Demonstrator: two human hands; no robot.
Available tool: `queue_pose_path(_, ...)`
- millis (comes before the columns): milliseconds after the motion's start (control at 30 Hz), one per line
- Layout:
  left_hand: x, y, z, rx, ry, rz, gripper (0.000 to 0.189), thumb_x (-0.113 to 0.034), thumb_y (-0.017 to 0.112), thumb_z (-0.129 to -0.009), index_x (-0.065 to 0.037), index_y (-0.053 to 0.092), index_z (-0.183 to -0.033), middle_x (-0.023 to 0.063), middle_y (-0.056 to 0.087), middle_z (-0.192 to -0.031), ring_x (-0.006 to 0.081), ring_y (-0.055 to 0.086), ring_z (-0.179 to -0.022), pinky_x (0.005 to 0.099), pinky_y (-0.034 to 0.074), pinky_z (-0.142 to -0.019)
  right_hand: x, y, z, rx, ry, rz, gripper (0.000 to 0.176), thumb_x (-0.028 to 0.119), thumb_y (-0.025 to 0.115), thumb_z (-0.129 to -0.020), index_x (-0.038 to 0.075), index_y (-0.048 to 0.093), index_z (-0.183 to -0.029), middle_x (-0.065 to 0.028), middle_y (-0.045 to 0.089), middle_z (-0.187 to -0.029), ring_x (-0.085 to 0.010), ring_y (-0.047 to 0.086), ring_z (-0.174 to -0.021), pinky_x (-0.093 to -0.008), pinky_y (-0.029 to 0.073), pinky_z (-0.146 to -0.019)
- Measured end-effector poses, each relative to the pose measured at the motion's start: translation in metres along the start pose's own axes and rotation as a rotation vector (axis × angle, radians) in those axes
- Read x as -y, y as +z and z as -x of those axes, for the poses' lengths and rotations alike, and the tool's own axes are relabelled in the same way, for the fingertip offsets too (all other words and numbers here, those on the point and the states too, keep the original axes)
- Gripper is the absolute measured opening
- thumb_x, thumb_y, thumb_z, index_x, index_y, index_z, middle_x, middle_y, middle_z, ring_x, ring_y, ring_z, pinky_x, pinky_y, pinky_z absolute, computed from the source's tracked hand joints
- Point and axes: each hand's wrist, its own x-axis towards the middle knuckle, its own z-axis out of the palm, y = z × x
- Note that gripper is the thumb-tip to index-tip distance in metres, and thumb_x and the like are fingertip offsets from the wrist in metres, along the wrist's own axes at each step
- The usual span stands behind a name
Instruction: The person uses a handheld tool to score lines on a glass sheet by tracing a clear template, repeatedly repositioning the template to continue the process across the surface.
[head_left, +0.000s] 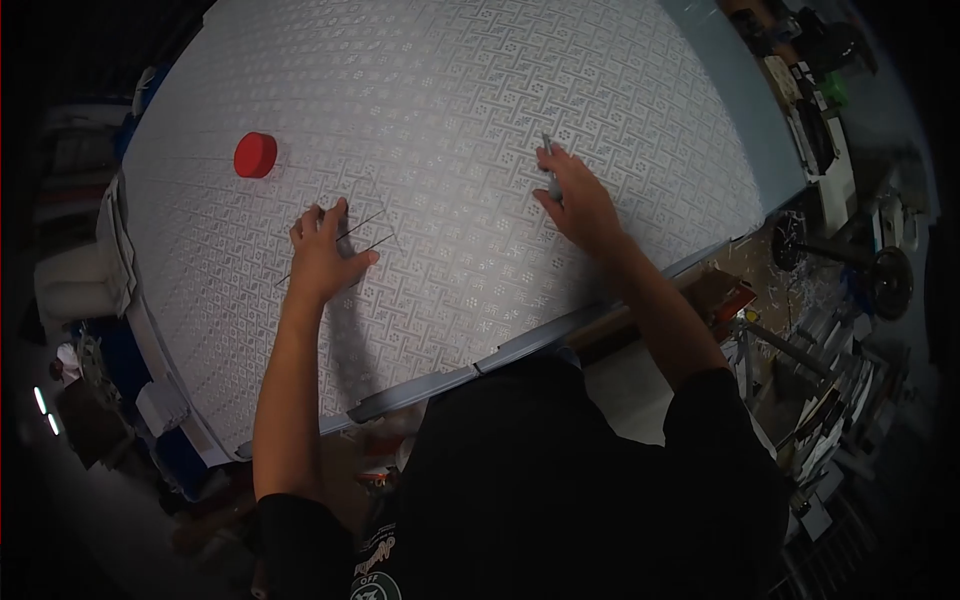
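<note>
A large sheet of grey patterned material [450,90] covers a big work table. My left hand [325,250] presses flat on it, fingers spread over a thin, see-through ruler [360,230] whose edges show as dark lines. My right hand [578,203] rests further right and grips a grey pen or marker [549,165], its tip touching the sheet. A red round puck-shaped object [256,155] lies on the sheet, up and left of my left hand.
The table's front edge [480,365] runs diagonally just ahead of my body. Cluttered tools, a wheel [890,280] and shelves stand at the right. Boxes and white bundles sit in the dark at the left.
</note>
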Motion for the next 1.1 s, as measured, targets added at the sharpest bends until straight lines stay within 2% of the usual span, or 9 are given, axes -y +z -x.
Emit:
queue_pose_path(100, -0.005, -0.002, 0.0, -0.008, 0.016, 0.051, 0.104, -0.039, 0.095, -0.068, -0.018, 0.045, -0.156, 0.0303, 0.036, -0.158, 0.0525, 0.029, -0.145, 0.0589, 0.04, -0.114, 0.0, 0.002, -0.017, -0.029, -0.028, 0.076, 0.052, 0.012, 0.077, -0.092, 0.008, 0.054, -0.139, -0.0155, 0.057, -0.149, -0.0382, 0.05, -0.142, -0.0461, 0.042, -0.118)
queue_pose_path(200, -0.008, -0.005, 0.001, -0.003, -0.009, 0.058, 0.103, -0.04, 0.096, -0.067, -0.019, 0.046, -0.156, 0.0295, 0.036, -0.158, 0.0523, 0.029, -0.144, 0.0584, 0.041, -0.114, 0.002, 0.005, -0.033, 0.023, -0.014, 0.058, 0.052, 0.014, 0.075, -0.093, 0.003, 0.054, -0.14, -0.0208, 0.058, -0.146, -0.0368, 0.047, -0.145, -0.0471, 0.038, -0.121)
queue_pose_path(400, -0.007, -0.004, 0.0, -0.007, -0.019, 0.061, 0.102, -0.041, 0.096, -0.066, -0.022, 0.047, -0.155, 0.0267, 0.037, -0.158, 0.0525, 0.03, -0.144, 0.0586, 0.041, -0.114, 0.013, 0.009, -0.058, 0.06, 0.043, 0.002, 0.05, 0.015, 0.074, -0.094, 0.006, 0.054, -0.139, -0.0167, 0.062, -0.141, -0.0372, 0.048, -0.144, -0.0477, 0.038, -0.121)
queue_pose_path(567, -0.008, -0.004, 0.001, -0.017, -0.019, 0.062, 0.102, -0.042, 0.096, -0.065, -0.023, 0.049, -0.154, 0.0226, 0.041, -0.156, 0.0527, 0.034, -0.142, 0.058, 0.046, -0.112, -0.001, 0.022, -0.061, -0.05, -0.013, 0.023, 0.051, 0.016, 0.075, -0.093, 0.011, 0.055, -0.139, -0.0155, 0.066, -0.135, -0.0396, 0.053, -0.139, -0.0493, 0.04, -0.12)
queue_pose_path(600, -0.008, -0.003, 0.0, -0.013, -0.036, 0.069, 0.102, -0.042, 0.096, -0.065, -0.023, 0.049, -0.154, 0.0226, 0.041, -0.156, 0.0527, 0.034, -0.142, 0.058, 0.046, -0.112, -0.005, 0.025, -0.061, -0.101, -0.076, 0.055, 0.049, 0.017, 0.075, -0.094, 0.013, 0.056, -0.139, -0.015, 0.067, -0.133, -0.0385, 0.061, -0.129, -0.0465, 0.048, -0.111)
queue_pose_path(633, -0.007, -0.002, 0.0, -0.021, -0.021, 0.056, 0.102, -0.043, 0.095, -0.065, -0.024, 0.049, -0.154, 0.0214, 0.041, -0.157, 0.0526, 0.035, -0.142, 0.0578, 0.047, -0.111, -0.002, 0.025, -0.06, -0.082, -0.081, 0.051, 0.049, 0.017, 0.075, -0.094, 0.013, 0.056, -0.139, -0.015, 0.067, -0.133, -0.0385, 0.061, -0.129, -0.0465, 0.048, -0.111)
queue_pose_path(733, -0.004, 0.001, 0.0, -0.03, -0.009, 0.048, 0.102, -0.044, 0.095, -0.065, -0.025, 0.049, -0.154, 0.0196, 0.041, -0.157, 0.0527, 0.035, -0.142, 0.0577, 0.049, -0.11, 0.004, 0.02, -0.06, -0.058, 0.022, 0.043, 0.048, 0.02, 0.074, -0.095, 0.014, 0.057, -0.139, -0.0136, 0.067, -0.129, -0.0329, 0.07, -0.108, -0.0399, 0.057, -0.087)
queue_pose_path(867, -0.004, 0.003, -0.002, -0.043, -0.002, 0.038, 0.101, -0.045, 0.095, -0.067, -0.026, 0.048, -0.154, 0.0189, 0.042, -0.157, 0.0533, 0.034, -0.143, 0.0579, 0.049, -0.111, 0.001, 0.025, -0.061, -0.117, -0.039, 0.046, 0.042, 0.019, 0.075, -0.094, 0.012, 0.062, -0.132, -0.0134, 0.07, -0.125, -0.0317, 0.071, -0.107, -0.039, 0.057, -0.089)
queue_pose_path(1100, -0.004, 0.005, 0.0, -0.035, -0.036, 0.05, 0.1, -0.045, 0.094, -0.068, -0.029, 0.047, -0.154, 0.0172, 0.039, -0.159, 0.0549, 0.029, -0.147, 0.0619, 0.048, -0.11, 0.05, 0.031, -0.083, -0.155, 0.061, -0.209, 0.029, 0.022, 0.078, -0.093, 0.004, 0.068, -0.115, -0.0111, 0.075, -0.093, -0.0199, 0.071, -0.082, -0.032, 0.056, -0.077)
